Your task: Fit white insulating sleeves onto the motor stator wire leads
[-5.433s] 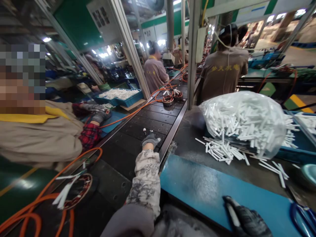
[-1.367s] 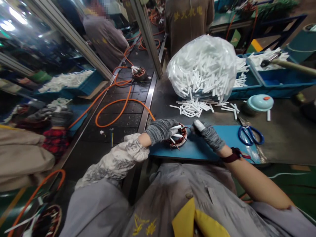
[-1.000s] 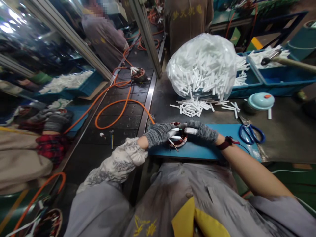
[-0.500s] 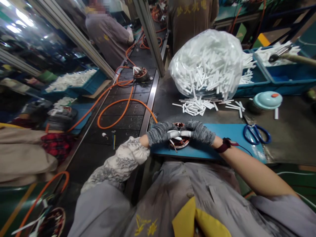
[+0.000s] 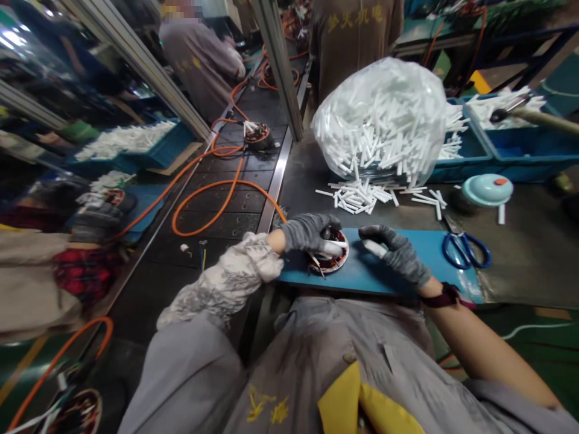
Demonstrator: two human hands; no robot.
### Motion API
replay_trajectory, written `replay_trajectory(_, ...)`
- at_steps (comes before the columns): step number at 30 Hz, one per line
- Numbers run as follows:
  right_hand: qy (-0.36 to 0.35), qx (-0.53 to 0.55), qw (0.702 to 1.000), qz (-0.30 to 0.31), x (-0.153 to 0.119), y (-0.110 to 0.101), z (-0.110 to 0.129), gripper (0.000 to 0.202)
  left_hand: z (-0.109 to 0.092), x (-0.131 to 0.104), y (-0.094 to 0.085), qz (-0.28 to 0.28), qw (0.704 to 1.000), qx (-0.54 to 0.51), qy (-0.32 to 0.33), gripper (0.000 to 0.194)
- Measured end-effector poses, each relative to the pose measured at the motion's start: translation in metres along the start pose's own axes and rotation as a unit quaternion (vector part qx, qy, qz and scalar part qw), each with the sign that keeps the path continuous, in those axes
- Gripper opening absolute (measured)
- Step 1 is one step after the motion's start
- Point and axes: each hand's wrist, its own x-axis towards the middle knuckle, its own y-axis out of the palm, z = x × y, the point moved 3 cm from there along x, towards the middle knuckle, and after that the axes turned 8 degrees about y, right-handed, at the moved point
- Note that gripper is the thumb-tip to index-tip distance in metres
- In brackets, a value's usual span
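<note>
On the blue mat (image 5: 407, 277) lies a round motor stator (image 5: 340, 260) with copper-coloured windings inside a pale rim. My left hand (image 5: 310, 234), in a grey knitted glove with a white thumb tip, reaches over its left side. The fingers close around a short white tube (image 5: 342, 245) at the windings; part of the grip is hidden. My right hand (image 5: 393, 250), gloved alike, hovers over the mat just right of the stator. Its thumb and fingers are apart, with nothing visible between them. Thin lead ends stick out at the stator's front.
Loose white tubes (image 5: 359, 196) lie behind the mat, before a clear bag (image 5: 380, 120) full of them. Blue bins (image 5: 520, 166), a light-blue lidded container (image 5: 487, 190) and blue-handled scissors (image 5: 465, 248) are rightward. An orange hose (image 5: 217, 232) loops on the left conveyor, beside co-workers.
My right hand has come away from the stator to the right and its fingers have parted. My left hand stays at the stator, shifted slightly right.
</note>
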Motion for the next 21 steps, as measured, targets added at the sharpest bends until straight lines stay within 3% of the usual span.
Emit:
replay_trajectory(4,-0.041,-0.018,0.998,0.045,-0.022,0.011,0.016,0.027,0.029,-0.006,0.003,-0.129,0.990,-0.037,-0.042,0.060)
replay_trajectory(6,-0.064,-0.029,0.994,0.081,-0.026,0.026,0.024,0.032,0.032,-0.009,0.004,-0.176,0.983,-0.044,0.017,0.052)
replay_trajectory(9,-0.041,-0.017,0.994,0.104,-0.022,0.045,0.028,0.034,0.024,-0.017,0.006,-0.137,0.966,-0.041,0.216,0.028)
replay_trajectory(11,-0.008,0.002,0.995,0.101,-0.018,0.050,0.025,0.030,0.019,-0.024,0.008,-0.103,0.953,0.000,0.285,0.023)
replay_trajectory(14,0.017,0.025,0.994,0.110,-0.013,0.049,0.015,0.034,0.013,-0.028,0.011,-0.064,0.954,0.066,0.284,0.033)
replay_trajectory(17,0.032,0.059,0.984,0.163,-0.010,0.048,0.006,0.034,0.008,-0.025,0.016,-0.003,0.959,0.122,0.255,0.031)
replay_trajectory(21,0.095,0.072,0.987,0.112,-0.001,0.043,0.010,0.030,0.001,-0.025,0.013,0.019,0.950,0.186,0.251,0.036)
